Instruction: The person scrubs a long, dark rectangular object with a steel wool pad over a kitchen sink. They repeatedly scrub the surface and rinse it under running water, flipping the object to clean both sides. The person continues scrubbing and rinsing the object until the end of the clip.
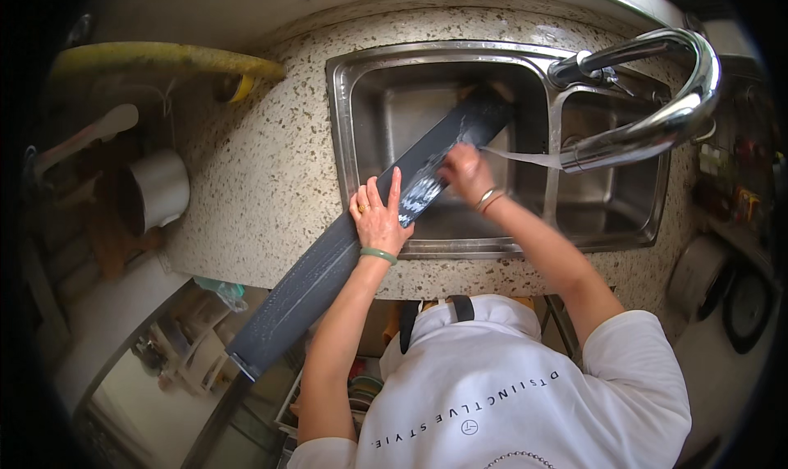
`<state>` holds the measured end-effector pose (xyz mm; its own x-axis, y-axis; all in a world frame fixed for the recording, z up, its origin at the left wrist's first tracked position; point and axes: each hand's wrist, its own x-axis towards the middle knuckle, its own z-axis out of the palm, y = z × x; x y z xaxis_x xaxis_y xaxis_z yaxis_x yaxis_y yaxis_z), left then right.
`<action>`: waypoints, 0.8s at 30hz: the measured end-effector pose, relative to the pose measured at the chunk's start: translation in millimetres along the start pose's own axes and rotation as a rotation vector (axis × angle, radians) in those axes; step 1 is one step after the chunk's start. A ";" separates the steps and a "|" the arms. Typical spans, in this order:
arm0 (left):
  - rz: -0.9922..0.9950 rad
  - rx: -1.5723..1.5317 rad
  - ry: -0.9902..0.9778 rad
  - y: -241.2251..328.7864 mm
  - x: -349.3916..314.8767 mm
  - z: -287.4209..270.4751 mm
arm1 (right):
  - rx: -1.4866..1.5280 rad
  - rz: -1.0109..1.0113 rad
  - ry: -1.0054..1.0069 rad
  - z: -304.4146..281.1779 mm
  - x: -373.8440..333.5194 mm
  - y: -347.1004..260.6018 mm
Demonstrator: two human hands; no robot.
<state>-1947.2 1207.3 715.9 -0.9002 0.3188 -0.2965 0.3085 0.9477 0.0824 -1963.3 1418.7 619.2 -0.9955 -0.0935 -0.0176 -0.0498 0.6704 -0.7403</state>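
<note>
A long, flat dark grey panel slants from the larger sink basin across the sink's front rim and past the counter edge. Its upper part is wet, with a bright shine on it. My left hand grips the panel across its width, thumb on one side and index finger stretched along the surface. Just above the panel's wet part, my right hand is curled and a little blurred; whatever it may hold is hidden. A thin water stream runs from the chrome faucet toward the panel near my right hand.
The double steel sink is set in a speckled counter. To the left are a white pot and a thick yellow tube. A small plastic bag hangs at the counter's front edge. Dark round cookware stands at the right.
</note>
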 end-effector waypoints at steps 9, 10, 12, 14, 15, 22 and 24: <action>0.014 0.015 -0.017 0.4 1.5 0.5 | -0.494 0.289 0.150 5.1 39.4 129.4; 0.023 0.000 0.001 0.4 2.2 0.3 | -0.447 0.284 0.158 9.3 38.3 119.5; 0.022 0.011 -0.005 3.8 3.4 -0.1 | -0.374 0.214 0.216 22.2 28.2 113.8; -0.029 0.019 -0.010 3.9 1.8 4.1 | -0.242 0.047 0.125 12.2 13.5 53.8; -0.037 0.016 -0.007 4.0 1.5 5.0 | -0.172 0.014 0.113 6.4 6.5 21.2; 0.070 0.162 0.204 -0.9 9.5 7.0 | 0.083 0.000 -0.047 18.6 -18.6 -86.1; 0.077 0.136 0.127 -1.8 11.3 -2.0 | 0.135 -0.035 -0.039 18.0 -20.3 -84.2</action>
<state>-1958.6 1209.2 714.3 -0.9012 0.3980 -0.1715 0.4088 0.9121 -0.0317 -1937.5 1350.9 669.9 -0.9893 -0.1455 -0.0139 -0.0710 0.5615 -0.8244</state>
